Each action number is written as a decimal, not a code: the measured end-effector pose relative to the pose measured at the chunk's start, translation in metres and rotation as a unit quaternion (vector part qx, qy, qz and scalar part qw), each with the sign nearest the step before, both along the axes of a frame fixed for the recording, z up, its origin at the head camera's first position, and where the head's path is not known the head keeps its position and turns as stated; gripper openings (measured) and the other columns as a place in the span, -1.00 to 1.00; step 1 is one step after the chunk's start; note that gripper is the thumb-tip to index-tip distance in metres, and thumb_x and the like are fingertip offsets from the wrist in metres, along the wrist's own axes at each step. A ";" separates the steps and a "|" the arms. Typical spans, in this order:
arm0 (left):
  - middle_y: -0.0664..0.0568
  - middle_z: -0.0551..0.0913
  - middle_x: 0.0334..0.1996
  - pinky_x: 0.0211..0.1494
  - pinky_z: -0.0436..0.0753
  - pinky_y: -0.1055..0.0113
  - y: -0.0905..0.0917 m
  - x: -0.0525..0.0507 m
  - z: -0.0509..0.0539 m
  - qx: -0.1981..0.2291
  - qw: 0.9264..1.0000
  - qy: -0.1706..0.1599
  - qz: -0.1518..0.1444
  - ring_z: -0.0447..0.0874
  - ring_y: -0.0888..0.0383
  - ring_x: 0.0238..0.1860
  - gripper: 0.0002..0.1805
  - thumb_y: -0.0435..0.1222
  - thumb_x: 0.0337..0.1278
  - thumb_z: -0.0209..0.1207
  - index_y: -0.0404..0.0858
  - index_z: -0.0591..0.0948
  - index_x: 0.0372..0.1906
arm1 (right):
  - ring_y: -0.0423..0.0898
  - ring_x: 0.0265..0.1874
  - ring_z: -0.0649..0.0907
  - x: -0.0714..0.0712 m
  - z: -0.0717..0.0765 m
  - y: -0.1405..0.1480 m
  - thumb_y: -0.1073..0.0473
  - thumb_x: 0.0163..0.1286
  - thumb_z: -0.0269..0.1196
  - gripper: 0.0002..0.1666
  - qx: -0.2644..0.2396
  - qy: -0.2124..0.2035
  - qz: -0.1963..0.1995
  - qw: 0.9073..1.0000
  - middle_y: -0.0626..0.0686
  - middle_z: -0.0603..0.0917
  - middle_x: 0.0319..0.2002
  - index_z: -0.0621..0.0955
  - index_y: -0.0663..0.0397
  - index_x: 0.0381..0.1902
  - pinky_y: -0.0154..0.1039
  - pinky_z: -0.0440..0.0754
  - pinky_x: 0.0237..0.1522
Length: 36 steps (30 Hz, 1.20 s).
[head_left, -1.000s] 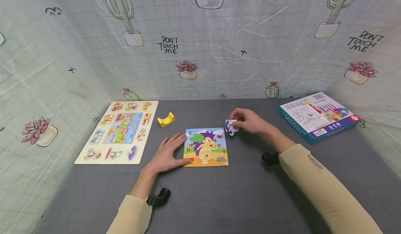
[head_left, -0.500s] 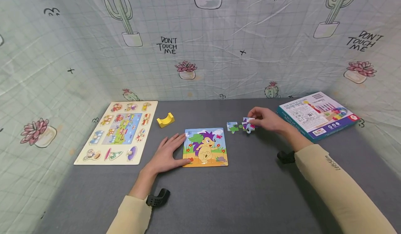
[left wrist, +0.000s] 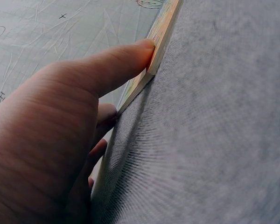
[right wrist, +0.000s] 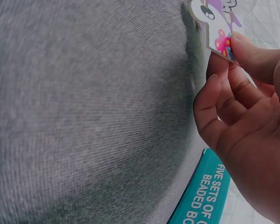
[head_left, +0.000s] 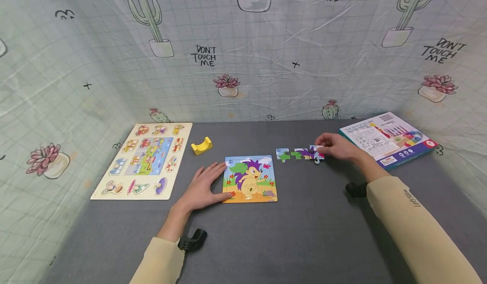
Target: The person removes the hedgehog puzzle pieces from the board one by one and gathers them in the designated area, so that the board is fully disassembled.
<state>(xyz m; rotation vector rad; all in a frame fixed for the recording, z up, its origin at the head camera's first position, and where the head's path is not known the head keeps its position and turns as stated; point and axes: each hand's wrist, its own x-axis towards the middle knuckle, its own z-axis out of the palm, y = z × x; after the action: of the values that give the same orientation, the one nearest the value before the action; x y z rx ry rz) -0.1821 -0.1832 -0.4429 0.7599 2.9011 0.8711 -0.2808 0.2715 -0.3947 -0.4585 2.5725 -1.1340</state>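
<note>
My left hand (head_left: 203, 189) lies spread at the left side of a square hedgehog puzzle board (head_left: 256, 199). Its thumb rests on the board's near left corner, and the other fingers stretch along the edge. To the right of the board, my right hand (head_left: 336, 146) pinches a jigsaw piece (right wrist: 219, 23) with an eye and a pink butterfly between thumb and fingers. Left of that piece lie a purple jigsaw piece (head_left: 302, 152) and, further left, a blue-and-green jigsaw piece (head_left: 281, 154), in a row. The held piece is at the purple one's right edge; whether they interlock I cannot tell.
A large wooden peg puzzle (head_left: 102, 191) lies at the left, with a yellow curved block (head_left: 201, 146) beside it. At the back right, a teal-and-white box (head_left: 388, 138) sits behind my right hand. A patterned sheet (head_left: 262, 60) closes off the back and sides.
My right hand has moved rightward along the row with the butterfly piece. The blue-and-green and purple pieces, earlier largely hidden, now show. My left hand stays on the board.
</note>
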 end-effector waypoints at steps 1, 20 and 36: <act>-0.06 0.29 0.51 0.52 -0.09 -0.19 0.000 0.000 0.000 -0.001 1.000 0.000 0.000 0.06 -0.12 0.54 0.00 0.18 0.04 0.35 -0.24 0.34 0.52 | -0.07 -0.32 0.48 0.000 0.000 0.001 0.28 0.51 0.20 -0.74 0.001 -0.002 0.000 1.000 0.08 0.59 -0.25 0.50 0.39 0.03 -0.26 0.43 -0.32; -0.08 0.31 0.49 0.51 -0.07 -0.21 0.001 0.001 0.001 0.001 1.000 0.005 0.005 0.08 -0.14 0.54 -0.02 0.18 0.03 0.36 -0.24 0.37 0.50 | 0.06 -0.21 0.53 -0.001 -0.008 0.002 0.31 0.51 0.17 -0.81 0.079 0.053 -0.014 0.995 0.21 0.62 -0.18 0.55 0.39 -0.05 -0.04 0.48 -0.16; -0.09 0.32 0.49 0.51 -0.07 -0.22 0.001 0.001 0.000 -0.001 1.000 0.005 0.005 0.09 -0.14 0.53 -0.02 0.17 0.03 0.35 -0.26 0.37 0.49 | 0.13 -0.11 0.56 0.000 -0.009 0.005 0.14 0.36 0.39 -0.46 0.082 0.062 0.032 0.994 0.28 0.62 -0.07 0.54 0.50 0.08 0.10 0.51 -0.01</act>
<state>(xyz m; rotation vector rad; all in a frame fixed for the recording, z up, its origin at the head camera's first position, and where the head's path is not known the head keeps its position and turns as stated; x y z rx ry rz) -0.1816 -0.1824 -0.4429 0.7518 2.9178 0.8687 -0.2804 0.2760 -0.4039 -0.5835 2.7091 -0.8897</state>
